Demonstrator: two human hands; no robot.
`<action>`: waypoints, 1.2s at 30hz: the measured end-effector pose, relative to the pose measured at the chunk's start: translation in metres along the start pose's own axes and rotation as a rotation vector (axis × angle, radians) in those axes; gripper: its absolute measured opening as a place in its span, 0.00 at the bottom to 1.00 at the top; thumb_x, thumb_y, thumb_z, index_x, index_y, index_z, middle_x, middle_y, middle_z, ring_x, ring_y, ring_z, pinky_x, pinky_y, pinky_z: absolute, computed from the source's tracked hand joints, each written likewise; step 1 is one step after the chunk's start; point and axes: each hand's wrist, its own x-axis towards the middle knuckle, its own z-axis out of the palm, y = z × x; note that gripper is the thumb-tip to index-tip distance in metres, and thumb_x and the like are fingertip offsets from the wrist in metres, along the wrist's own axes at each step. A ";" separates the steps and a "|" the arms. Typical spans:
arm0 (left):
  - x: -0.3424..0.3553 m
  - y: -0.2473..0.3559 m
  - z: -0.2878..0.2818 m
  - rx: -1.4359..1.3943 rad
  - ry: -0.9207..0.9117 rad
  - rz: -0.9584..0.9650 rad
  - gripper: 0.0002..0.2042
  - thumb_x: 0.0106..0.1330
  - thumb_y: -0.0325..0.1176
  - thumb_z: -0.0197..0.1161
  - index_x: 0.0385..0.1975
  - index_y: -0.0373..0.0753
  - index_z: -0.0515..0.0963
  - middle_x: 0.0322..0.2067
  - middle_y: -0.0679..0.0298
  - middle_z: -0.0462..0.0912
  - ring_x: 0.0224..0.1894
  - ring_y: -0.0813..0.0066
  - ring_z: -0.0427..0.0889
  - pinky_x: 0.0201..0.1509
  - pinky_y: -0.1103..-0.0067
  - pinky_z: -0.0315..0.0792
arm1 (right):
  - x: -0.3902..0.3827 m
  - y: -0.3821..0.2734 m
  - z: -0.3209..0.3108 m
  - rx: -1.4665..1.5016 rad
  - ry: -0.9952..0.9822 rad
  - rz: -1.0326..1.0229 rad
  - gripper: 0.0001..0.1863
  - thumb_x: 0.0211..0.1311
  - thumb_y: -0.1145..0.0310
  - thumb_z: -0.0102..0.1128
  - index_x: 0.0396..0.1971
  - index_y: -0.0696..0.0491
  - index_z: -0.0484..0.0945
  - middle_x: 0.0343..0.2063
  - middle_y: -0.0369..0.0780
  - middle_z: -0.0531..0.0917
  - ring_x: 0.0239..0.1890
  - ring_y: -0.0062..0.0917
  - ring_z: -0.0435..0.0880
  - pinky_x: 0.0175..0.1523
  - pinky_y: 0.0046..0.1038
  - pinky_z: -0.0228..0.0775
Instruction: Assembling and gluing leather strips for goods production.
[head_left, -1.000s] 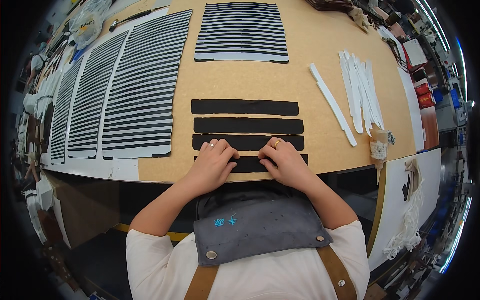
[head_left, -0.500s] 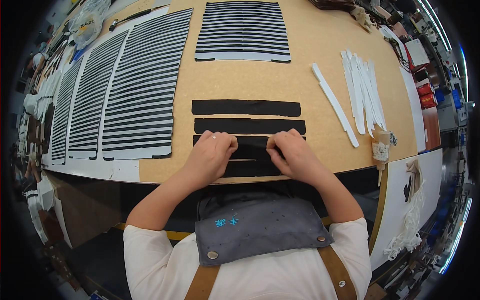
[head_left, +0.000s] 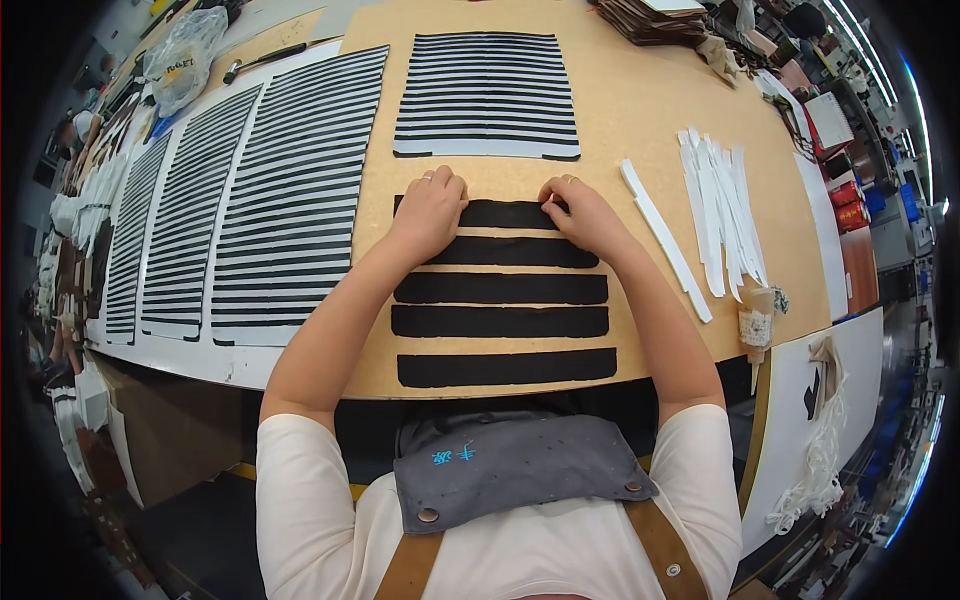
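Note:
Several black strips lie in a column of crosswise rows on the tan board in front of me. Both my hands are at the farthest black strip (head_left: 500, 214). My left hand (head_left: 432, 215) is closed with curled fingers over its left part. Near its right end, my right hand (head_left: 585, 215) pinches it between thumb and fingers. Parts of this strip are hidden under both hands. Closer to me lie a second strip (head_left: 510, 251), a third strip (head_left: 500, 289), and others down to the nearest strip (head_left: 507, 368) by the table's front edge.
Beyond my hands lies a black-and-white striped sheet (head_left: 487, 95); larger striped sheets (head_left: 295, 200) lie to the left. On the right are a white strip (head_left: 665, 240), a pile of white strips (head_left: 718, 210) and a bottle (head_left: 756, 322). A hammer (head_left: 265, 60) lies far left.
My hands have moved away from me, from the nearer strips to the far end of the column. A black strip now lies beyond the earlier farthest one. The view has shifted slightly.

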 end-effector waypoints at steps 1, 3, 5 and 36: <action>0.000 0.000 0.002 0.017 0.016 0.001 0.02 0.63 0.27 0.58 0.32 0.38 0.73 0.35 0.60 0.72 0.39 0.61 0.73 0.46 0.69 0.66 | 0.000 0.003 0.001 -0.059 0.010 -0.033 0.07 0.61 0.72 0.57 0.38 0.55 0.77 0.36 0.42 0.79 0.42 0.35 0.77 0.48 0.32 0.69; -0.002 0.002 0.002 0.054 0.046 -0.002 0.02 0.64 0.28 0.58 0.32 0.38 0.73 0.36 0.61 0.71 0.41 0.62 0.71 0.49 0.68 0.64 | -0.003 0.003 0.002 -0.251 0.119 -0.155 0.08 0.60 0.69 0.60 0.39 0.53 0.78 0.40 0.40 0.78 0.49 0.33 0.73 0.55 0.34 0.63; -0.003 0.007 -0.004 0.043 0.021 -0.005 0.02 0.63 0.27 0.58 0.33 0.39 0.72 0.37 0.62 0.71 0.43 0.63 0.70 0.50 0.68 0.61 | -0.004 -0.005 0.006 -0.258 0.213 -0.210 0.10 0.59 0.67 0.62 0.39 0.53 0.78 0.42 0.39 0.78 0.51 0.33 0.72 0.57 0.36 0.61; 0.004 -0.052 -0.021 -0.134 0.020 -0.144 0.05 0.64 0.29 0.59 0.37 0.37 0.74 0.30 0.59 0.79 0.34 0.61 0.79 0.42 0.69 0.69 | 0.013 0.039 -0.023 0.126 0.103 0.268 0.07 0.63 0.70 0.59 0.36 0.57 0.74 0.25 0.36 0.74 0.28 0.20 0.70 0.37 0.24 0.67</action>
